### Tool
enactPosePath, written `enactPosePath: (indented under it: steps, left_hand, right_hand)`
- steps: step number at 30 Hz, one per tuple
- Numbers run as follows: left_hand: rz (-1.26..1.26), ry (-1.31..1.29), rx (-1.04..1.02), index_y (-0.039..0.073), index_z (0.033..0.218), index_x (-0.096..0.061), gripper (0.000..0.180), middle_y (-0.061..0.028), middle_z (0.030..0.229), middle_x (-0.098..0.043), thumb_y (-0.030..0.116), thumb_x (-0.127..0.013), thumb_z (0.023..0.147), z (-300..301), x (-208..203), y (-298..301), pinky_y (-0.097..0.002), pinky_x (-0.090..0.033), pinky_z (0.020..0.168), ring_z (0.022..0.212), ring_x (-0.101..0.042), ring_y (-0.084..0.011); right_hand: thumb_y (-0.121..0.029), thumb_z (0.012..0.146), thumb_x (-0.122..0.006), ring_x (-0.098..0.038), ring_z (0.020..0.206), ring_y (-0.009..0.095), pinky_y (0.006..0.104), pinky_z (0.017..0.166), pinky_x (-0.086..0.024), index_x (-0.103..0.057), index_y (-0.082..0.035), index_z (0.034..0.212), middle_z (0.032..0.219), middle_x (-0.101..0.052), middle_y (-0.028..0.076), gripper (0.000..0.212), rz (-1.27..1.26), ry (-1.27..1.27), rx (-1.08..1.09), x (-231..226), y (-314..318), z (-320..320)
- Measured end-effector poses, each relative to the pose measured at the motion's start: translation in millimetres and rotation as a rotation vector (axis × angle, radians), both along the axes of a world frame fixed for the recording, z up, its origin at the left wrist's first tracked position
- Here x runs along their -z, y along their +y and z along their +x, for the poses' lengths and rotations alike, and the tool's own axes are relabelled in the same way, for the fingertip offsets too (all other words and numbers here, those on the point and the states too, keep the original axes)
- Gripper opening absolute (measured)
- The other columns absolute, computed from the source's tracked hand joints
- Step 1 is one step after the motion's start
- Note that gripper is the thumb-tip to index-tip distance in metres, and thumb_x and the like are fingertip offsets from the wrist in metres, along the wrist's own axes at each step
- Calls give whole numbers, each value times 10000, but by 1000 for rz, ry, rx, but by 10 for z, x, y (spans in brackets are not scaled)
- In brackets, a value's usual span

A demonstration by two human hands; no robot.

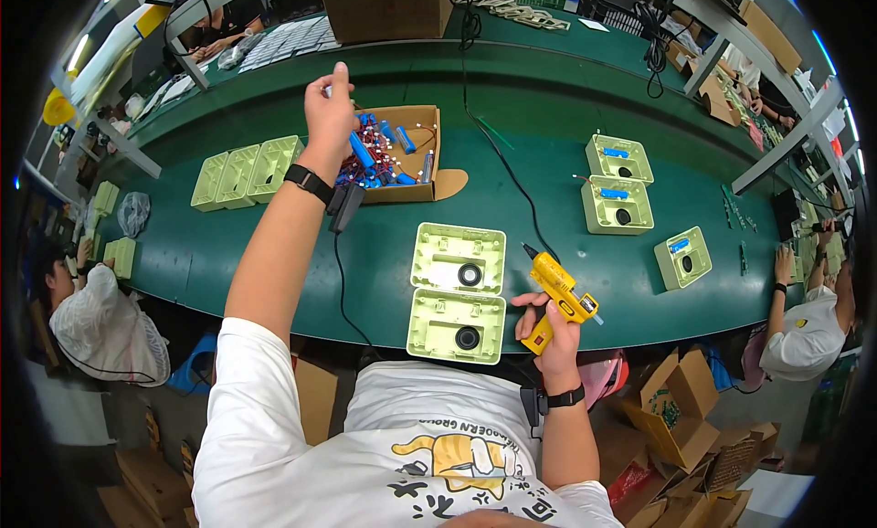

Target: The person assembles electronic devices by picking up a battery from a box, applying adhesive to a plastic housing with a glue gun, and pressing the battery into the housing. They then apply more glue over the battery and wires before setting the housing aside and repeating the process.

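My right hand [554, 338] grips a yellow hot glue gun [559, 283], its dark nozzle tilted up and left. Just left of it, two pale green plastic housings [459, 258] stand one behind the other, open side up, each with a round black part inside. My left hand [330, 117] is raised at the left edge of a cardboard box [402, 194] of blue battery cells [405, 141] with wires and white connectors. Its fingers are curled, with a small pale bit showing at them; what they hold is unclear. One blue cell [362, 151] lies close under this hand.
Pale green housings [239, 174] stand in a row at left. At right, three housings [618, 205] each contain a blue cell. A black cable [512, 174] crosses the green table. A large carton [388, 12] sits on the shelf. Co-workers [105, 322] sit at both sides.
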State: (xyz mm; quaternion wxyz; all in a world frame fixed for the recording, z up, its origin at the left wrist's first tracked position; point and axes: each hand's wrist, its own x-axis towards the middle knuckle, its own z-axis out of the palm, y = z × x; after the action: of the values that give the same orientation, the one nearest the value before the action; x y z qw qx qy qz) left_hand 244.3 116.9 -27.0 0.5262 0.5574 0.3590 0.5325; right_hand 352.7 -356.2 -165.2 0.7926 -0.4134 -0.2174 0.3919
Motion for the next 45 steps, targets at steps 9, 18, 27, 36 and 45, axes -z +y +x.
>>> enactPosePath:
  steps: [9, 18, 27, 36, 45]
  left_hand:
    - [-112, -189, 248, 82, 1178, -634, 265, 0, 919, -652, 326, -734, 1153, -688, -337, -756, -281, -325, 447, 563, -410, -25]
    - [650, 1022, 459, 52, 1308, -666, 319, -128, 1072, -754, 138, -817, 1040, -1299, 723, -1508, -378, -614, 814, 901, -763, -290]
    - [740, 847, 280, 18, 1392, -643, 514, -222, 1351, -666, 169, -878, 961, -1445, 699, -1664, -461, -579, 1041, 1198, -703, -406]
    - [560, 1011, 141, 29, 1310, -701, 398, -152, 1205, -671, 160, -870, 975, -2136, 985, -1847, -442, -528, 1001, 1084, -630, -334]
    - [591, 912, 61, 23, 1166, -749, 199, -96, 1084, -658, 128, -838, 1021, -2101, 993, -1907, -405, -520, 936, 1007, -618, -280]
  right_hand:
    - [-240, 1193, -548, -631, 717, 195, 389, 695, -586, -622, -29, 1223, 1248, -755, 312, 226, 15, 20, 32, -31, 8, -14]
    - [-226, 1185, -575, -681, 676, 174, 321, 591, -584, -649, -5, 1255, 1176, -783, 265, 244, -169, -20, -239, -644, -270, -159]
    - [-238, 1175, -646, -658, 583, 110, 263, 535, -564, -668, 30, 1371, 998, -799, 95, 333, -718, -243, -501, -1080, 140, -455]
    - [-265, 1180, -652, -644, 542, 111, 289, 508, -563, -706, 38, 1270, 801, -703, 29, 320, -864, -341, -508, -1073, 327, -536]
    - [-244, 1186, -631, -661, 566, 111, 281, 491, -562, -696, 50, 1328, 818, -723, 42, 334, -892, -314, -630, -1129, 221, -395]
